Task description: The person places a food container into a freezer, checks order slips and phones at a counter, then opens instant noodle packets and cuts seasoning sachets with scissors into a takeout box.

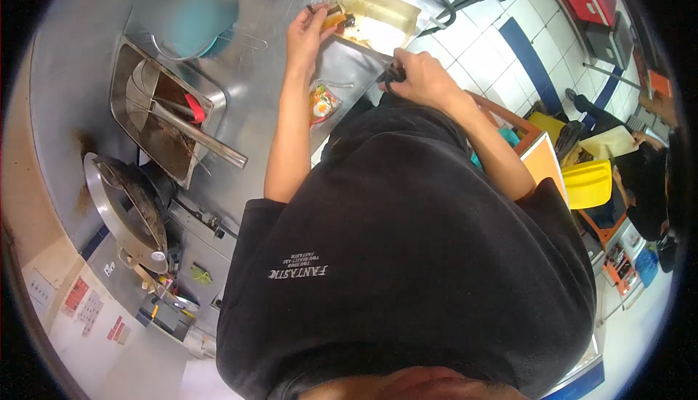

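My left hand (304, 38) is closed on a dark brown and orange piece of food (336, 20) at the near left end of a pale, clear-sided tray (389, 9). Dark bits and some white stuff lie inside that tray. My right hand (425, 78) is wrapped round the black handles of what look like scissors (393, 74). Their thin metal blades point left along the tray's near side, and the tips are hard to make out. Nearer my body, a small clear packet with a colourful food picture (322, 104) lies on the metal counter (254, 84).
Left of me stand a blue-green container (200, 18), a sunken metal basin (218, 98) holding a whisk and a red-handled tool, and a large pan (109, 204). A yellow bin (587, 184) and another person (647, 182) are at the right, beyond the tiled floor (523, 65).
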`<control>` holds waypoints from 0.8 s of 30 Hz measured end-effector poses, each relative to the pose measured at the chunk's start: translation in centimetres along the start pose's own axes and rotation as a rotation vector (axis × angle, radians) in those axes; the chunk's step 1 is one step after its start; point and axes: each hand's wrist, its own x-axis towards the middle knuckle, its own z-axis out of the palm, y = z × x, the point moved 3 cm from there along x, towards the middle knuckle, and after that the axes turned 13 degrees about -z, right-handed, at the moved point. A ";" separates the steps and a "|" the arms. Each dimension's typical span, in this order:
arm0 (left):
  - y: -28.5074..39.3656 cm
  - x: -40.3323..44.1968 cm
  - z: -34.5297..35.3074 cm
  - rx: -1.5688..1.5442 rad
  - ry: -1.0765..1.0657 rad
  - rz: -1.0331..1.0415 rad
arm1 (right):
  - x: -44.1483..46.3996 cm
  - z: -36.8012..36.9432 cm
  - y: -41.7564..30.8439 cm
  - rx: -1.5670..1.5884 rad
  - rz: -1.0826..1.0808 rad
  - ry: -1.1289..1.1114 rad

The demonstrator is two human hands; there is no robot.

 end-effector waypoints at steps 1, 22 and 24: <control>0.1 -0.1 -0.3 -0.019 0.002 -0.021 | 0.2 2.1 0.5 -0.022 -0.054 -0.031; -5.2 -8.7 -5.8 -0.405 -0.170 -0.046 | 3.9 12.5 -4.7 1.389 0.013 0.319; -6.7 -9.7 -4.8 -0.447 -0.191 -0.065 | 3.3 12.5 -5.1 1.353 0.115 0.347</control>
